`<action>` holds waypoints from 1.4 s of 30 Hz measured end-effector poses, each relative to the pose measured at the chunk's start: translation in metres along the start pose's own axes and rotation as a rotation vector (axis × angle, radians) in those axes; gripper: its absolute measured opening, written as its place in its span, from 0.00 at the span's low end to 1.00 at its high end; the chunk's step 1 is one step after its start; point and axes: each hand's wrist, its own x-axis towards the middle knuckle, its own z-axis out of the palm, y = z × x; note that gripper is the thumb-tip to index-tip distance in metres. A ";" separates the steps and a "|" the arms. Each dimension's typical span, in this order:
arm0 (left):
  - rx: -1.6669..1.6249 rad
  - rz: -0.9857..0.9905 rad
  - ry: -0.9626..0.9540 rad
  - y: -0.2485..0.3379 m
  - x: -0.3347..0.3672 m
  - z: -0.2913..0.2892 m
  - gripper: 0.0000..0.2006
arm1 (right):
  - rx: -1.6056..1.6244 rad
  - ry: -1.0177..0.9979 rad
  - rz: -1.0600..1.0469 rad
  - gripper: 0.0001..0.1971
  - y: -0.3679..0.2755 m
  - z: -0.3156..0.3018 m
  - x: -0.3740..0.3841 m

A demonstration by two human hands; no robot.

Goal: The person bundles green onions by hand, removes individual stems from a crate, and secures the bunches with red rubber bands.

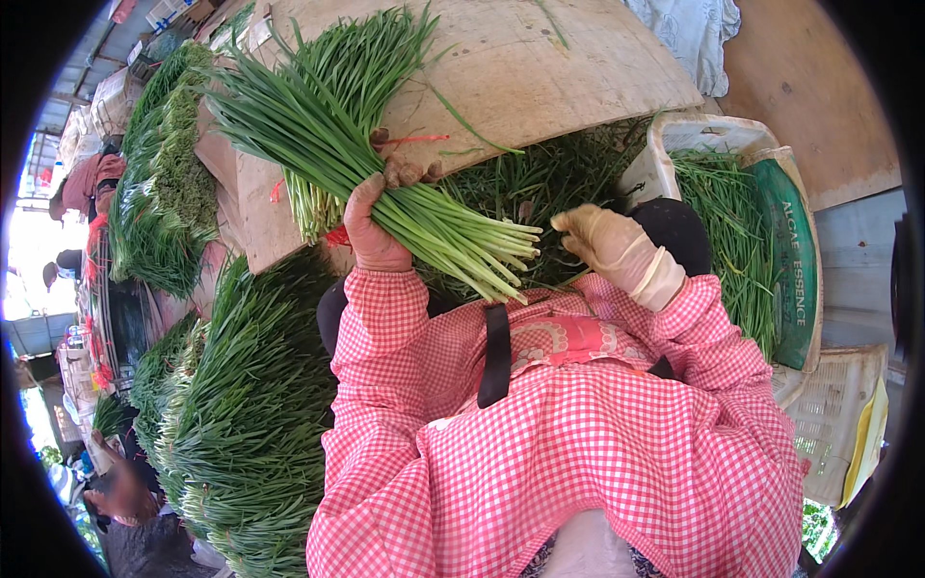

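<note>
The left hand (371, 226) is wrapped tight around a bundle of green chives (366, 144), gripping it near the pale cut ends, which jut toward the right hand (602, 241). That hand, in a cream glove, hovers just beside the cut ends with fingers loosely curled, holding nothing that can be seen. The bundle looks light, limp and easily bruised, best held near the stiffer cut ends where a red tie (337, 234) shows. Behind the bundle lies a worn wooden tabletop (559, 67). Left of the bundle, stacked chive bunches (251, 405) crowd close; right of it a white crate (674, 144) holds more greens, beside a green sack (795, 260)
</note>
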 end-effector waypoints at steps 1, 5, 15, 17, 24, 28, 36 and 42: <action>-0.009 -0.006 0.006 -0.001 -0.002 0.001 0.23 | 0.180 0.113 -0.073 0.13 -0.008 -0.002 0.005; 0.061 -0.045 0.087 -0.005 -0.005 0.008 0.23 | 0.303 0.266 -0.312 0.18 -0.048 0.003 0.024; 0.793 -0.119 -0.106 -0.027 -0.001 -0.003 0.16 | 0.011 -0.189 0.116 0.22 -0.003 0.020 0.008; 1.119 -0.091 -0.118 -0.036 -0.005 0.001 0.15 | 0.401 -0.165 0.145 0.30 -0.010 0.026 0.012; 1.738 0.082 -0.395 -0.078 -0.022 0.001 0.38 | 1.062 0.232 0.054 0.28 -0.019 0.053 0.036; 1.806 0.258 -0.348 -0.058 -0.023 0.024 0.40 | 1.101 0.306 -0.050 0.20 -0.044 0.029 0.052; 1.784 0.453 -0.253 0.066 0.016 0.090 0.45 | 1.203 -0.157 -0.029 0.14 -0.145 -0.064 0.133; 1.927 0.169 -0.065 0.128 0.062 0.046 0.52 | 1.333 -0.267 0.006 0.11 -0.165 -0.030 0.258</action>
